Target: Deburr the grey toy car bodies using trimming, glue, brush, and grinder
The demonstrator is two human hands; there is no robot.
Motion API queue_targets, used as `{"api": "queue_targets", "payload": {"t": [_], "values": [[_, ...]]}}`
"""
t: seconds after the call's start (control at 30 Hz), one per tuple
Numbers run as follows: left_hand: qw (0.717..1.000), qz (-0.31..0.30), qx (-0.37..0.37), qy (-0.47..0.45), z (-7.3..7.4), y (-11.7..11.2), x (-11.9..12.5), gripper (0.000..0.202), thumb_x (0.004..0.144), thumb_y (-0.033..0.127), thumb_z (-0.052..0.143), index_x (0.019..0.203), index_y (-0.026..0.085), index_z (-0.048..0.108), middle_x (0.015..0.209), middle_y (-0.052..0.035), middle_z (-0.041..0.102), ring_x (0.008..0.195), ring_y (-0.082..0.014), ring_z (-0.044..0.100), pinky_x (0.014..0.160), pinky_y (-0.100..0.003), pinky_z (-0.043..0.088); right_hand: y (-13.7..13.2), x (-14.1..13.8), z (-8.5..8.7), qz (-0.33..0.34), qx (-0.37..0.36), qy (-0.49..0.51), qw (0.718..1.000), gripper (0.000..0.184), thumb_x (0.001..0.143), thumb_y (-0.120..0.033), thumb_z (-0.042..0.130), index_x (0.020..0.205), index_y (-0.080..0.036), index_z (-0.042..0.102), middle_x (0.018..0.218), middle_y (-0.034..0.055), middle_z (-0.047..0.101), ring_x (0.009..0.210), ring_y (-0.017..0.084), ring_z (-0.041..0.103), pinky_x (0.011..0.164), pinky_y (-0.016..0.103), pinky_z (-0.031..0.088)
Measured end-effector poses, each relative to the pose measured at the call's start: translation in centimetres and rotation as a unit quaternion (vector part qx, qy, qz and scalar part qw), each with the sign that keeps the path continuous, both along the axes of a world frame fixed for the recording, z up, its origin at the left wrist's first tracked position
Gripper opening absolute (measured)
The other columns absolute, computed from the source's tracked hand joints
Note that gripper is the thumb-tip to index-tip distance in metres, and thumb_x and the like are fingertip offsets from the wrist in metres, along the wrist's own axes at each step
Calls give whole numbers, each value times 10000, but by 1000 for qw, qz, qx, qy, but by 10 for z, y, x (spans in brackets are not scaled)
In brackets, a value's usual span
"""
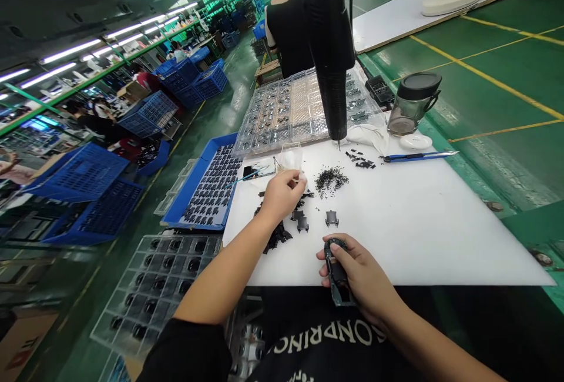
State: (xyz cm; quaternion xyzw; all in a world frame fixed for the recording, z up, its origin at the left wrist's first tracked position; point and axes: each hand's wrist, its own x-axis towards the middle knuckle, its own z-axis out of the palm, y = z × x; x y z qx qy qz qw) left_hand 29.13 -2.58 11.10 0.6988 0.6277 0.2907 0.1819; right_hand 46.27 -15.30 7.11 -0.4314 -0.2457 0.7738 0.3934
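Left hand (284, 197), thumb and fingertips pinched on an item too small to make out, above the left part of a flat white plastic work board (396, 235). Right hand (359, 273) clenched around a glossy black oblong plastic housing (335, 270), tilted at the board's near edge, its lower end past the rim. Near the middle of the board, a small heap of loose black slivers (330, 181); just below the left wrist, a ragged pile of matte black scraps (275, 235); between them, a black winged moulded piece (332, 218). Chief hazards, by all appearances: the housing slipping from the right grip and dropping off the near edge; a careless sweep of the wrist scattering the slivers; the black overhead electric screwdriver (331, 59), tip hanging just above the far part of the board, catching a reaching hand. Past the left edge, a shallow blue tray (211, 185) packed with rows of black parts. Beyond the far edge, a clear ribbed plastic tray (286, 114) with dark parts in its compartments. Off the near left corner, a clear square-celled tray (145, 279) holding round dark parts.
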Motion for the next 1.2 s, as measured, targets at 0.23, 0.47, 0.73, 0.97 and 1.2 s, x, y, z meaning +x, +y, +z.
{"api": "queue_targets", "payload": {"t": [0.23, 0.47, 0.73, 0.97, 1.2], "values": [[997, 20, -44, 58, -13, 25, 12, 153, 860, 310, 555, 855, 199, 660, 887, -52, 707, 661, -179, 600, 625, -294, 421, 1, 1, -1, -10, -7, 13, 1000, 341, 859, -484, 640, 1062, -223, 557, 899, 43, 661, 657, 184, 628, 600, 355, 550], [997, 20, -44, 62, -14, 24, 15, 209, 857, 262, 584, 1038, 171, 636, 1018, -126, 701, 817, -250, 639, 708, -337, 457, 1, 2, 6, -2, -13, 11, 1000, 321, 860, -459, 638, 1045, -209, 560, 869, 36, 657, 651, 173, 622, 594, 337, 540], [982, 93, -40, -160, -22, 2, -27, 325, 731, 293, 774, 1031, 220, 671, 977, -61, 696, 731, -176, 618, 685, -290, 488, 1, 0, 13, -20, -10, -18, 1000, 312, 840, -488, 662, 996, -230, 584, 844, 25, 671, 625, 175, 613, 568, 328, 537], [840, 273, -98, -459, -28, -16, -130, 156, 877, 261, 636, 921, 117, 597, 787, -34, 623, 488, -41, 478, 423, -158, 379, 2, 8, 5, -25, -47, 23, 998, 369, 808, -501, 718, 1044, -254, 577, 875, 24, 680, 654, 191, 630, 578, 331, 546], [803, 355, -62, -475, -43, 32, -158, 268, 935, 336, 568, 1095, 122, 591, 990, -55, 629, 797, -130, 622, 682, -286, 557, 0, 13, 6, -64, -60, 31, 996, 347, 818, -447, 724, 1076, -250, 601, 922, 40, 691, 690, 193, 637, 605, 332, 573]]}}
